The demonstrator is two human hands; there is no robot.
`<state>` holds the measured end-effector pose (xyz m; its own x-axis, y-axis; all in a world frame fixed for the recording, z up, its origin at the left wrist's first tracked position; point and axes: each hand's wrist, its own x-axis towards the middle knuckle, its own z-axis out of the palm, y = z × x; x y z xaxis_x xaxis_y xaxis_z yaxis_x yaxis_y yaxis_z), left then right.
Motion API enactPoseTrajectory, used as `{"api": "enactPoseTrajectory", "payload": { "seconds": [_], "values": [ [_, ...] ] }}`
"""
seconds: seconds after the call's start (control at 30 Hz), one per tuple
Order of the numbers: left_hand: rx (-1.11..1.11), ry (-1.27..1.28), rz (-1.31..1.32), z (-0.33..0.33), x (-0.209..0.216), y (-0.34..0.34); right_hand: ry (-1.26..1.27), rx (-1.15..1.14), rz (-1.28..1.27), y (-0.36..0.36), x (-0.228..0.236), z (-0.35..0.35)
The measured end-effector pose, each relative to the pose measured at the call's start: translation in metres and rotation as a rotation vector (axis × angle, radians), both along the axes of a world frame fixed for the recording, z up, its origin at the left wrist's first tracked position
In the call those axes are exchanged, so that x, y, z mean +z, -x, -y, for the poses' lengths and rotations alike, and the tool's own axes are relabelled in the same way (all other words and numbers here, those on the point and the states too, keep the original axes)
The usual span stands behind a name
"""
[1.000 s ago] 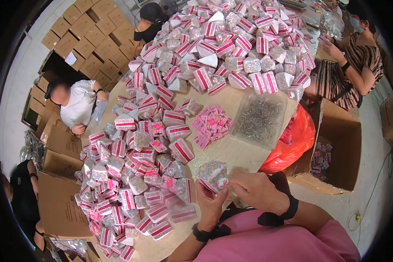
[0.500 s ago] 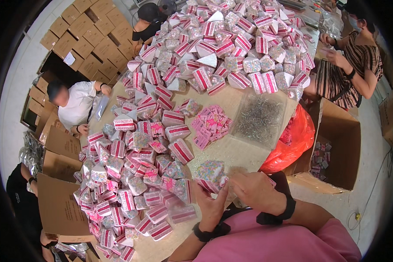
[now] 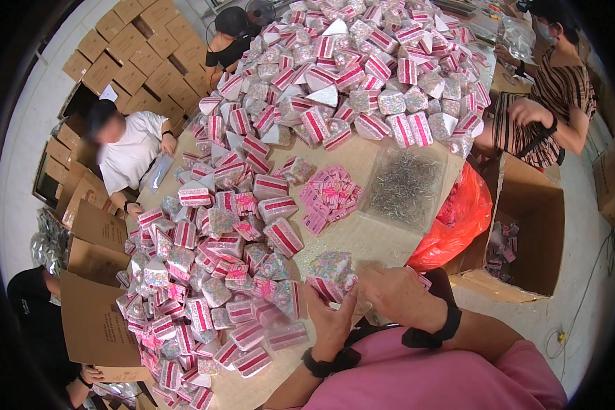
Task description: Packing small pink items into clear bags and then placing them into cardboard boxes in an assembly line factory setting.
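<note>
At the near edge of the table, my left hand [image 3: 331, 326] holds a cake-slice-shaped piece [image 3: 331, 268], white with a deep pink band and a top of coloured sprinkles. My right hand [image 3: 404, 299] is closed in a pinch beside the piece's near right corner. What sits between those fingers is too small and hidden to make out. A spread of pink printed tags [image 3: 330, 199] lies beyond my hands. Right of the tags, a shallow clear tray [image 3: 370, 213] contains many thin silvery bits.
Loose cake-slice pieces [image 3: 201, 273] cover the table's left side, and a tall heap [image 3: 362, 75] rises at the far end. A red plastic bag [image 3: 468, 219] hangs at the right edge beside an open carton [image 3: 536, 239]. Co-workers stand left [image 3: 130, 150] and right [image 3: 560, 102].
My hands and the piece stay almost in place. The co-worker in white leans in toward the table, the striped-clothed co-worker's hands have moved apart, and the person at lower left has shifted.
</note>
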<state>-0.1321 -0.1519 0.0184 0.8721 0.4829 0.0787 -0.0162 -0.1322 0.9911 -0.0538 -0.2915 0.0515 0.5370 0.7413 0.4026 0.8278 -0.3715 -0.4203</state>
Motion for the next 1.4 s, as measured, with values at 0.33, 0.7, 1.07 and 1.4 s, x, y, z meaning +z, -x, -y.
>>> {"api": "enactPoseTrajectory", "payload": {
  "seconds": [0.33,0.7,1.07,1.4],
  "values": [
    [-0.011,0.085,-0.02,0.002,-0.001,0.0,0.004,-0.018,-0.072,0.0,0.002,0.002],
    [0.054,-0.366,-0.099,-0.001,0.0,0.005,0.037,-0.048,-0.14,0.003,0.007,0.004],
    [0.074,-0.364,-0.149,0.009,0.02,0.001,0.099,-0.014,-0.189,0.0,0.006,0.007],
    [-0.058,-0.297,-0.415,0.002,0.022,0.005,-0.052,-0.059,-0.715,-0.005,-0.001,0.006]
  ]
}}
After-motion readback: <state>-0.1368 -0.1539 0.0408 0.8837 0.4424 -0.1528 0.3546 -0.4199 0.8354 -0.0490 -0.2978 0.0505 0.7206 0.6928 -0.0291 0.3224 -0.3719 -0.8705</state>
